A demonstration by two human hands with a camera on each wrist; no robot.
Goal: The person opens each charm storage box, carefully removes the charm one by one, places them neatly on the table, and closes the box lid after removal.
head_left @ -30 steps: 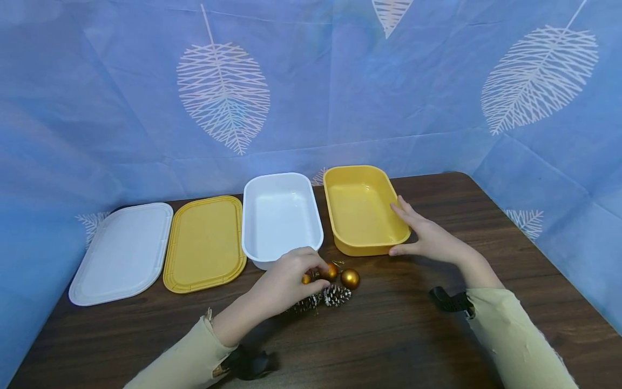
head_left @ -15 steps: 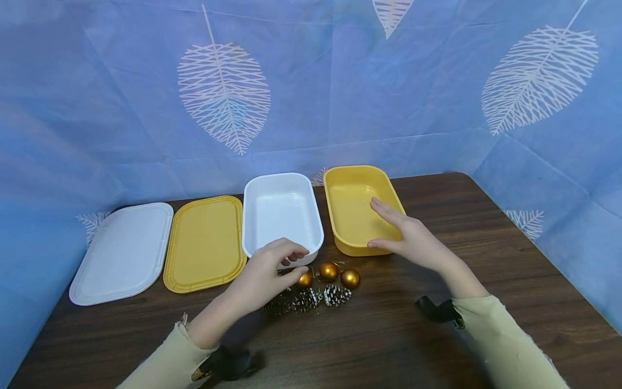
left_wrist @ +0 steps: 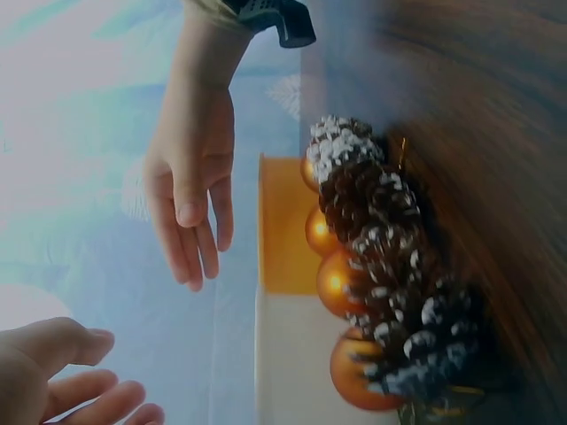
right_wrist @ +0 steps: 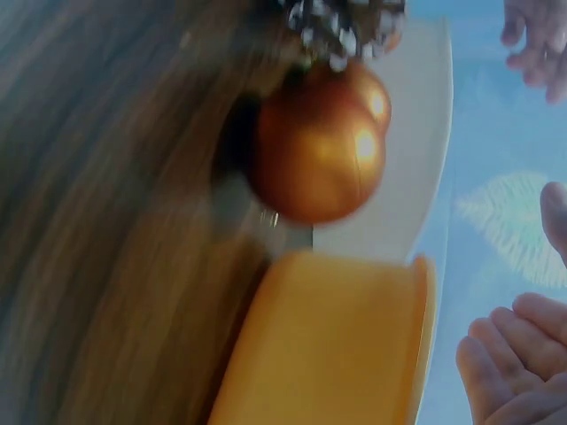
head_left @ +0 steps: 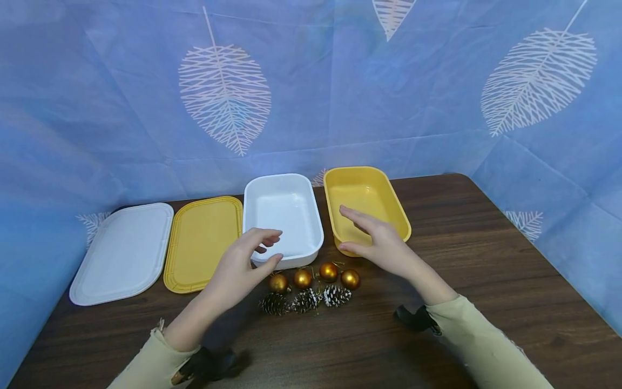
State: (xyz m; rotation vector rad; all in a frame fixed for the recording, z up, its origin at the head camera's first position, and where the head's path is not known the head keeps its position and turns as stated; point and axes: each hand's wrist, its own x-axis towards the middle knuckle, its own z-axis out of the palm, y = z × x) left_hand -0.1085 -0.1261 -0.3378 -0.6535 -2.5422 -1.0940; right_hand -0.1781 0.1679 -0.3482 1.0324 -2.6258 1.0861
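My left hand [head_left: 239, 266] hovers at the near left corner of the white container [head_left: 284, 216], thumb and fingers apart and holding nothing. Over the near part of the yellow container [head_left: 359, 189] is my right hand [head_left: 384, 243], its fingers spread, also holding nothing. In front of the containers lies a row of several gold balls [head_left: 328, 272]. Nearer to me sits a row of three snow-tipped pine cones [head_left: 305, 301]. The left wrist view shows a pine cone [left_wrist: 372, 204] beside a gold ball [left_wrist: 337, 282]; in the right wrist view a gold ball [right_wrist: 319, 150] appears large.
A yellow lid [head_left: 204, 246] and a white lid [head_left: 123, 254] lie flat to the left of the containers. The dark wooden table [head_left: 340, 351] extends toward me. A blue cloth [head_left: 340, 81] with white leaf prints hangs behind.
The left hand has drawn back leftward from the balls, uncovering the left ball and pine cone. My right hand has left the yellow container's right side and moved left over its near part.
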